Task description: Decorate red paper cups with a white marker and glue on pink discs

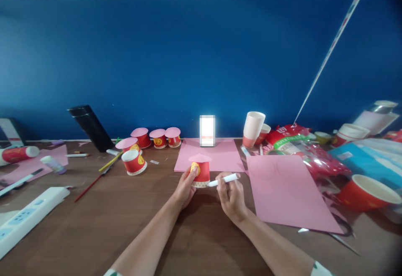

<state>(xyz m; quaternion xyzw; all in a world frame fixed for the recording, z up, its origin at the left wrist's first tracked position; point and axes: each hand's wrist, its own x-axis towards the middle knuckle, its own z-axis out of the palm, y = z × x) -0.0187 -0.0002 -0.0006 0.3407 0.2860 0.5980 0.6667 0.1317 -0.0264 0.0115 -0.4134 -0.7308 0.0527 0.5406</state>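
My left hand (187, 186) is closed around a red paper cup (203, 173) with a yellow emblem and a pink paper disc on top. A zigzag pattern runs along the cup's pale lower rim. In my right hand (231, 195) is a white marker (223, 179), its left end at the cup's lower edge. Whether the tip touches the rim I cannot tell. Several similar red cups with pink discs (158, 138) stand back left, and a red cup without a disc (135, 162) is nearer to me.
Pink sheets (282, 192) lie at right, with scissors (344, 242) partly under them. Stacked white cups (253, 127), a red plastic package (290, 138) and a tipped red cup (361, 192) are beyond. At left are a power strip (31, 215), black bottle (91, 127), glue stick (53, 165) and brushes (97, 181).
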